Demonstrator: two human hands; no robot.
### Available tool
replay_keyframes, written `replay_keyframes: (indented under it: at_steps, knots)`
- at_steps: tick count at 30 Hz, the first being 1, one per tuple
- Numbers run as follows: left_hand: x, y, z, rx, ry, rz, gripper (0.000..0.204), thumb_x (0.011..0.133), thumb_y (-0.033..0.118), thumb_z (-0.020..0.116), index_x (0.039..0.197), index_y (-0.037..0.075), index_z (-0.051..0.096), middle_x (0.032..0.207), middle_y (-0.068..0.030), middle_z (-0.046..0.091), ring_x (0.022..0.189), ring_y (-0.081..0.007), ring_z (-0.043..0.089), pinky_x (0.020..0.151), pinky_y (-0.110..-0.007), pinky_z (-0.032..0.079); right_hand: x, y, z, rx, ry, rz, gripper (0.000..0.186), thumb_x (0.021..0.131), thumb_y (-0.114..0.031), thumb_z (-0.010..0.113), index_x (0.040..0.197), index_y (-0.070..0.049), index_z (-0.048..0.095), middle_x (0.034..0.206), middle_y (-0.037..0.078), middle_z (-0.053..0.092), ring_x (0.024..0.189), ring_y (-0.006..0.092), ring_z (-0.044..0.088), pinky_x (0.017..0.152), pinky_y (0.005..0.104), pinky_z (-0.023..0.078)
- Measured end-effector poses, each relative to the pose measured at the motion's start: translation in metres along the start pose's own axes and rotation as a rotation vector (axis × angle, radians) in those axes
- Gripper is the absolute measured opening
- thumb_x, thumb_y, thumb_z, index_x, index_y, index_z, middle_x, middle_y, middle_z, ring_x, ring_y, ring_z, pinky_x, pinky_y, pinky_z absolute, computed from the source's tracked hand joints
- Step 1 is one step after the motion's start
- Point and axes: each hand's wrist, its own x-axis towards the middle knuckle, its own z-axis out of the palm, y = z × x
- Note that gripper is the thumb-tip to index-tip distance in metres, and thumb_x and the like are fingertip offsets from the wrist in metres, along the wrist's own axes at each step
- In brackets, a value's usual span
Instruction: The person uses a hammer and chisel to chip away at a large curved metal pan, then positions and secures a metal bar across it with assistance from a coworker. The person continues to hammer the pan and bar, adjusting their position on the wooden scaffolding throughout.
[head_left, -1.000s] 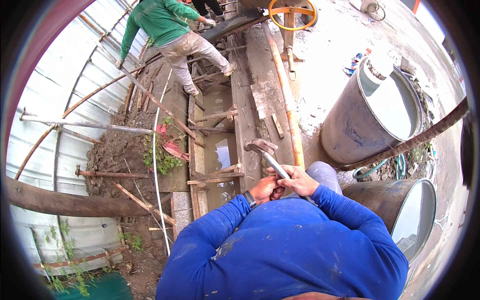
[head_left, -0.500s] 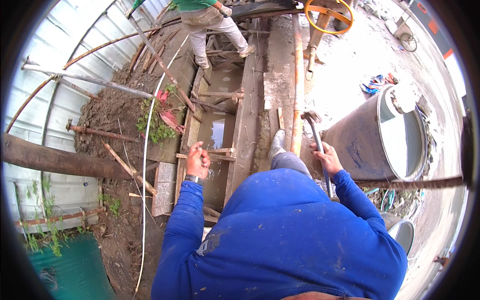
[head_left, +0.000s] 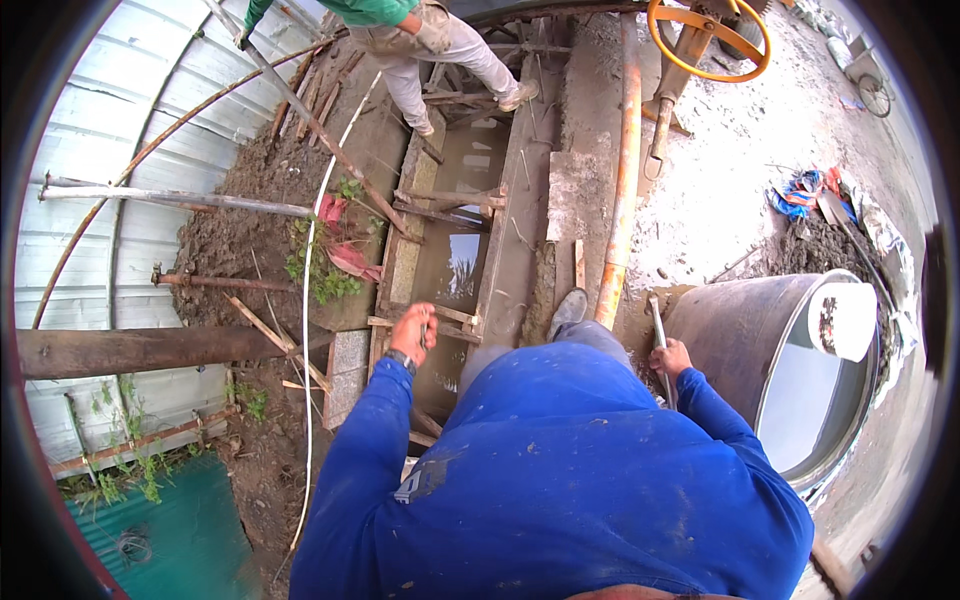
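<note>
My right hand [head_left: 670, 357] is wrapped round the shaft of a hammer [head_left: 657, 318], held upright between my right leg and a large metal drum. The hammer's head shows only edge-on at the top. Over the trench, my left hand [head_left: 412, 333] is closed, with a small dark thing partly showing at the fingers that I cannot make out. Just beyond that hand, a wooden crosspiece [head_left: 455, 313] spans the boards lining the trench. Muddy water [head_left: 450, 260] lies between those boards.
A person in a green top [head_left: 375, 12] straddles the trench's far end, holding a long pole [head_left: 300, 115]. The drum [head_left: 735, 320] stands right, with a white bucket [head_left: 842, 320] at its rim. A rusty pipe [head_left: 625, 170] runs along the ledge near a yellow handwheel [head_left: 710, 20].
The hammer has swung from a slant to nearly end-on, its head less visible. My left hand has shifted slightly right. The whole view has turned a little; the other person's hand has lowered.
</note>
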Motion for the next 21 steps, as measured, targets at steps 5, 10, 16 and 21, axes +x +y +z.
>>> replay_keyframes:
  at_steps: [5,10,16,21]
  knots:
    - [0.018,0.063,0.051,-0.154,-0.111,0.053,0.01,0.105,0.02,0.055,0.11,0.012,0.059,0.081,-0.0041,0.058,0.055,-0.0132,0.048,0.048,-0.029,0.039,0.011,-0.127,-0.004,0.023,-0.038,-0.149,0.006,0.096,-0.006,0.061,0.093,-0.002,0.059,0.074,0.011,0.066,0.06,0.0204,0.065,0.054,0.0315,0.05]
    - [0.031,0.099,0.094,-0.268,-0.305,-0.041,0.043,0.107,0.055,0.055,0.117,0.013,0.062,0.092,-0.0069,0.062,0.075,-0.0207,0.057,0.062,-0.034,0.047,-0.021,-0.212,-0.01,0.227,-0.152,-0.333,0.017,0.105,-0.024,0.061,0.1,-0.007,0.06,0.072,0.004,0.062,0.058,0.0145,0.059,0.055,0.0289,0.048]
    - [0.058,0.122,0.139,-0.255,-0.337,-0.003,0.041,0.105,0.052,0.06,0.115,0.012,0.063,0.093,-0.0057,0.061,0.078,-0.0201,0.057,0.064,-0.034,0.049,0.004,-0.14,-0.024,-0.114,0.037,-0.236,0.038,0.104,-0.038,0.067,0.08,-0.009,0.061,0.067,0.004,0.061,0.057,0.0129,0.058,0.053,0.031,0.045]
    - [0.114,0.112,0.126,0.484,-0.193,0.085,0.016,0.106,0.028,0.058,0.1,0.013,0.059,0.072,0.0023,0.051,0.052,-0.0122,0.044,0.045,-0.029,0.037,0.04,0.034,-0.029,-0.692,0.389,-0.447,0.05,0.096,-0.043,0.068,0.084,0.006,0.07,0.085,0.031,0.071,0.082,0.0478,0.071,0.078,0.0543,0.056]
